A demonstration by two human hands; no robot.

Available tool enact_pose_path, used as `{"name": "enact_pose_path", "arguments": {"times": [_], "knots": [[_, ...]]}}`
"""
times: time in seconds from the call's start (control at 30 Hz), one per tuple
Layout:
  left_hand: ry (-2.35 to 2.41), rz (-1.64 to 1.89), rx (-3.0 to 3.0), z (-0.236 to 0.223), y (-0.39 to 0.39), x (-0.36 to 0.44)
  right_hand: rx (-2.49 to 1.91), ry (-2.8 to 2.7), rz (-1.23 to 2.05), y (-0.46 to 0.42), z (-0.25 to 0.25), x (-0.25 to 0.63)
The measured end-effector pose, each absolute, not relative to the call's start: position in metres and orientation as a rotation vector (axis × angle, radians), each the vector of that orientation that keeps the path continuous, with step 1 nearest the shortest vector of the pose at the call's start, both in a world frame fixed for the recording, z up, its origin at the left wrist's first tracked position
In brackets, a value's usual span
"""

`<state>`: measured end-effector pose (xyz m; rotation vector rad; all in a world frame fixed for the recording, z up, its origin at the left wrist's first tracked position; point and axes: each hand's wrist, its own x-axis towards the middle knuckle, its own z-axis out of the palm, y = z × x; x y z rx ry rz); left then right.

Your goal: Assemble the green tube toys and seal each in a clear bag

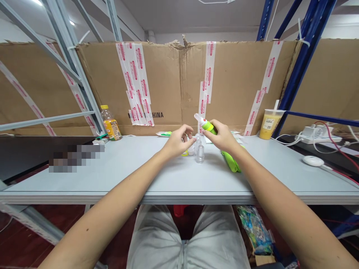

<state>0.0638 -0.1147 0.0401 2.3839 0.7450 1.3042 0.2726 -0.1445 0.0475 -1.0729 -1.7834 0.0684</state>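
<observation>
My right hand (223,135) grips a small bright green bottle (208,126) with a clear cap, tilted so the cap points up and left. Left of it, my left hand (179,140) is raised over the table with curled fingers, thumb and fingertips apart and nothing visible between them. Just below and between the hands stands a small clear bottle (200,154), with more clear pieces behind it. A white cap (191,151) lies beside these, partly hidden by my left hand. Under my right forearm lies a green pouch-like item (231,161), partly covered.
On the grey table (179,183), a yellow-capped juice bottle (111,125) stands at back left and a cup of yellow drink (269,125) at back right. Cardboard (168,82) walls the back. A power strip (316,134) with cables and a white round-headed object (313,161) lie right.
</observation>
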Motion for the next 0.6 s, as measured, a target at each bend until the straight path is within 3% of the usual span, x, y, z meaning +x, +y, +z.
{"name": "enact_pose_path", "arguments": {"times": [0.17,0.4,0.5,0.6], "knots": [[0.78,1.031,2.865,0.032,-0.126,0.071,-1.1,-1.694,0.089,-0.14,0.045,0.272],[0.867,0.834,2.983,0.031,-0.131,0.077,-1.159,-1.714,0.126,-0.141,0.045,0.272],[0.866,0.919,2.862,0.035,-0.127,0.073,-1.151,-1.717,0.127,-0.141,0.044,0.272],[0.863,1.233,2.576,0.041,-0.12,0.066,-1.133,-1.709,0.145,-0.14,0.044,0.272]]}}
